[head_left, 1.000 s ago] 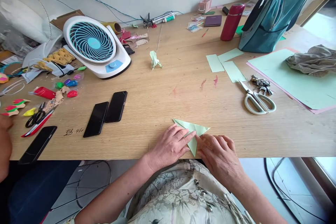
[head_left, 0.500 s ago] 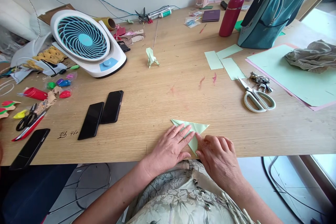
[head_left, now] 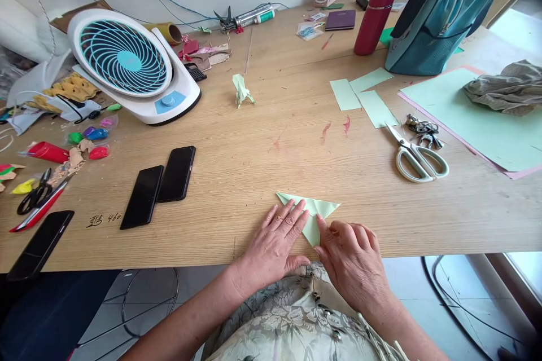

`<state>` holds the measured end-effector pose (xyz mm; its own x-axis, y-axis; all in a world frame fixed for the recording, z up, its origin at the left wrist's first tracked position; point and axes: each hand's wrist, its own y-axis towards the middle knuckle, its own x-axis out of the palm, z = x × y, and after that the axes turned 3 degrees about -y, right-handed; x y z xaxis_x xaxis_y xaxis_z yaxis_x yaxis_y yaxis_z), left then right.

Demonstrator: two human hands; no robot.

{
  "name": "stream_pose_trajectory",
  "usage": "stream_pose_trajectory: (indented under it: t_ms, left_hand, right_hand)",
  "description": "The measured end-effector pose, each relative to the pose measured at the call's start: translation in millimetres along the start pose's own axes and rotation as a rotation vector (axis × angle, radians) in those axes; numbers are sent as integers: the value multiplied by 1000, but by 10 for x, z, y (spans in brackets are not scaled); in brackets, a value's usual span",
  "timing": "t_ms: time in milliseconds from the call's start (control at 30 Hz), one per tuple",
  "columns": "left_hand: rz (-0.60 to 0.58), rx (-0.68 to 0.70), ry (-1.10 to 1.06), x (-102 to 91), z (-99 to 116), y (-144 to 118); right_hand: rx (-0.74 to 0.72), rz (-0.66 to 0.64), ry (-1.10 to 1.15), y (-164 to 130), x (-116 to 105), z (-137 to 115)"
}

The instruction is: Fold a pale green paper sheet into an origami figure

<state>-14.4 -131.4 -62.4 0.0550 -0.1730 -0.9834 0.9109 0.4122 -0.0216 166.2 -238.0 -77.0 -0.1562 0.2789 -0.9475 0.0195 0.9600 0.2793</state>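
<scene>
At the far left of the counter (head_left: pixel 254 146), a black phone (head_left: pixel 41 244) was located at the near edge, with black-handled scissors (head_left: pixel 37 196) lying just beyond it. A white fan (head_left: pixel 127 59) was positioned farther back. Two more phones, a left one (head_left: pixel 141 197) and a right one (head_left: pixel 176 174), were laid side by side in front of the fan. A folded paper figure (head_left: pixel 241 90) was stood to the right of the fan.

At the near edge, the left hand (head_left: pixel 273 243) was laid palm down with the fingers extended; nothing was gripped, and the left part of the folded green paper (head_left: pixel 326 208) was covered by its fingers. The paper was positioned flat between both hands, its long edge turned away and one corner pointed toward the near edge. The right part was touched by the index fingertip of the right hand (head_left: pixel 354 254), whose other fingers were curled; whether the paper was pinched by the thumb could not be determined.

Farther right, white-handled scissors (head_left: pixel 436 168) were placed beside keys (head_left: pixel 424 132). Large green sheets (head_left: pixel 486 124) were partly covered by a grey cloth (head_left: pixel 506 90).
</scene>
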Motion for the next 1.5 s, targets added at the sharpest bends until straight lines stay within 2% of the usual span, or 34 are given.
stream_pose_trajectory:
  t_ms: [433,900,967,1033,1133,1300,1500]
  left_hand:
    - [-11,-23,-38,25,-59,-8]
    - [-32,-68,-79,18,-43,-14]
    - [-15,-67,-83,32,-38,-17]
    - [5,-70,-87,48,-28,-17]
    - [13,-80,-79,57,-11,-11]
    - [19,-95,-60,54,4,-7]
    - [14,-98,-68,68,-10,-19]
  right_hand:
    - [4,-6,-38,13,11,-22]
    - [129,-14,-144,-3,-52,24]
    - [76,14,-98,24,-41,-24]
    - [-48,14,-33,55,-4,-83]
    - [-172,-46,20,76,75,-146]
    - [-104,-103,-14,25,136,-152]
    - [-2,-81,-85,5,130,-121]
